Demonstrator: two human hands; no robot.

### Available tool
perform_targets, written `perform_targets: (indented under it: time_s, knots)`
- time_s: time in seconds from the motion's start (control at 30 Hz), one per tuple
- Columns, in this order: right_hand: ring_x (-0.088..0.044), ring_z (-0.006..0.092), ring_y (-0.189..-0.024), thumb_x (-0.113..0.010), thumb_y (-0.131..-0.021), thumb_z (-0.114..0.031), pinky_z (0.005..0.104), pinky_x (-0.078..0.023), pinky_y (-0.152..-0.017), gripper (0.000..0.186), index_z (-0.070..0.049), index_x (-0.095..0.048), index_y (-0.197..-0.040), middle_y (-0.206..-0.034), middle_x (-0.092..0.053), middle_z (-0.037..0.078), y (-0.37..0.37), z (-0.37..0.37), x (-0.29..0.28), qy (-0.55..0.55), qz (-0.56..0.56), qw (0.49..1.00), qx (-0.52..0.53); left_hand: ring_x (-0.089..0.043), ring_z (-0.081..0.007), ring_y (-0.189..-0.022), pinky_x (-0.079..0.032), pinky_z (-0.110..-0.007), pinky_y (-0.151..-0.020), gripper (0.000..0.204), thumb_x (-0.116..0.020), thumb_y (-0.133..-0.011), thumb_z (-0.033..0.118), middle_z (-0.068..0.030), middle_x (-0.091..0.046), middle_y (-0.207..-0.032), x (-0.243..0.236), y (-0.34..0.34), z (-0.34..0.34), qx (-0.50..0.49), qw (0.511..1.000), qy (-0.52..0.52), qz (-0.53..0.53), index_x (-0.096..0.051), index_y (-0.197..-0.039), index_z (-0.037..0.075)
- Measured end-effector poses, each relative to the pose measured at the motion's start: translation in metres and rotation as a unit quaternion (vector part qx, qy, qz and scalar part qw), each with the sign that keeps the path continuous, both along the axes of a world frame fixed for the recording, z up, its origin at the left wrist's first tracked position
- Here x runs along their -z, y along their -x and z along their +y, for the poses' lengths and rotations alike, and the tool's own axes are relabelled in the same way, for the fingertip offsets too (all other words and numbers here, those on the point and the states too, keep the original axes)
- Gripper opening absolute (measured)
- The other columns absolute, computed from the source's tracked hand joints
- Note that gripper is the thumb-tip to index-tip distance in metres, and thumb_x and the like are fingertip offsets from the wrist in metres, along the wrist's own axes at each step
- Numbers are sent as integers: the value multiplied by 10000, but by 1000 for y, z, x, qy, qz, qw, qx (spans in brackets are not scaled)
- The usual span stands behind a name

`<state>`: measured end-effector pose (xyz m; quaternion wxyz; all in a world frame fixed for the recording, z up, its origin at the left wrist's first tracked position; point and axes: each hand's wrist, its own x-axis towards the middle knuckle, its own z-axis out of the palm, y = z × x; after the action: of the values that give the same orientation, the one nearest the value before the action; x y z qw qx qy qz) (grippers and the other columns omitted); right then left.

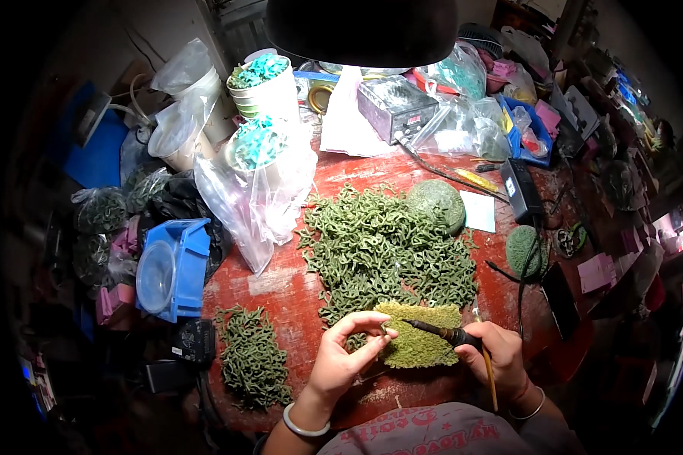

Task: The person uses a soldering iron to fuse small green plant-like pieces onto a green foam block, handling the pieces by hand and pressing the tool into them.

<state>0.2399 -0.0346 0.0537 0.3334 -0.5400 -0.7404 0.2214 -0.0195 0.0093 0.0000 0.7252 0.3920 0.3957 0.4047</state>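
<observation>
My left hand [350,350] is closed in a pinch at the near side of the green heap, with a small dark green piece [387,331] between thumb and fingertips. In my right hand [501,355] is a black soldering iron [442,331], its tip pointing left toward that piece. A thin brush with a wooden handle [492,379] is also held in the right hand, crossing its fingers. Beneath the iron lies a yellow-green rough-textured pad [421,353]. Just beyond it spreads a large heap of small curled green pieces [379,250].
A smaller green heap [252,360] lies at the left on the red table [300,292]. Bagged white buckets [264,95], a grey box with a display [397,110] and a blue tray [535,133] stand behind. Right are a round green sponge-like pad [525,250] and black cables [520,303].
</observation>
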Motion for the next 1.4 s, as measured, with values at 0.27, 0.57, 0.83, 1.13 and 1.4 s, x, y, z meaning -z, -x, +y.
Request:
perform_targets:
  time_s: [0.27,0.57,0.83,1.13,1.4]
  knots:
    - [-663,284,-635,-787,-874,-163,351,-517,-564,221,-23,-651,-979,-789,-659,111,7,-3,9,-5,-14,1000,-3,-657,-91,-954,-502,-232,-854,276,-663,-942,-20,-78,-737,-1054,1,-1,0,6,998,-49,46,-639,-1216,-7]
    - [-660,274,-638,-789,-871,-181,348,-518,-562,232,-29,-651,-978,-782,-657,99,7,-5,13,-23,-39,999,-4,-670,-96,-974,-500,-230,-868,260,-664,-938,-38,-53,-729,-1043,0,-3,0,1,995,-78,57,-654,-1193,5]
    - [-649,271,-621,-789,-872,-182,351,-509,-551,228,-34,-649,-975,-774,-650,97,8,-4,13,-37,-52,998,-4,-670,-101,-988,-496,-230,-866,250,-651,-941,-45,-56,-719,-1045,2,-3,0,-3,993,-98,61,-657,-1186,2]
    - [-647,274,-613,-788,-872,-189,355,-499,-549,223,-33,-646,-946,-764,-640,103,-1,-5,3,-18,-21,999,34,-652,-84,-957,-486,-227,-847,258,-658,-936,-41,-42,-722,-1050,5,-3,0,-3,996,-80,36,-658,-1189,6]
    - [-660,285,-646,-797,-857,-115,338,-506,-584,189,-19,-650,-926,-780,-653,126,-10,15,3,42,26,998,41,-595,-41,-885,-470,-184,-806,313,-705,-907,-43,-19,-680,-998,2,-6,0,-25,995,-78,63,-652,-1213,0]
